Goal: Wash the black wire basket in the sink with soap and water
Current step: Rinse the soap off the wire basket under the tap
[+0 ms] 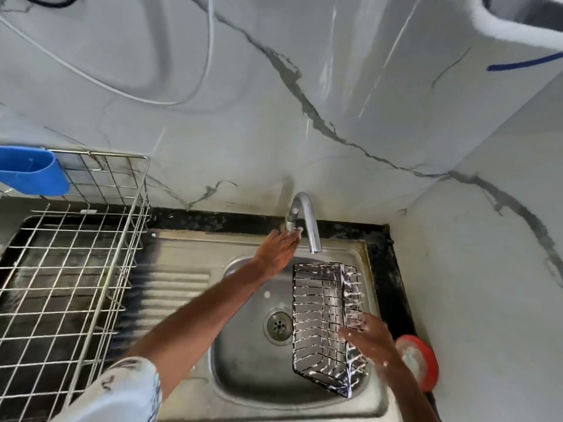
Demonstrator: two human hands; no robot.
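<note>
In the steel sink (243, 370), the black wire basket (320, 315) stands tilted on its long side just below the tap (307, 220), its wires streaked with white foam. Your right hand (370, 339), flecked with foam, grips the basket's raised side wall, fingers curled over the wires. Your left hand (278, 249) reaches to the tap's stem, fingers nearly straight, tips touching it and holding nothing. A red soap dish (419, 362) sits just beside your right hand.

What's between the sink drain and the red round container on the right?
The soapy black wire basket, tilted in the sink and held by the right hand, fills that stretch in the head view.
</note>
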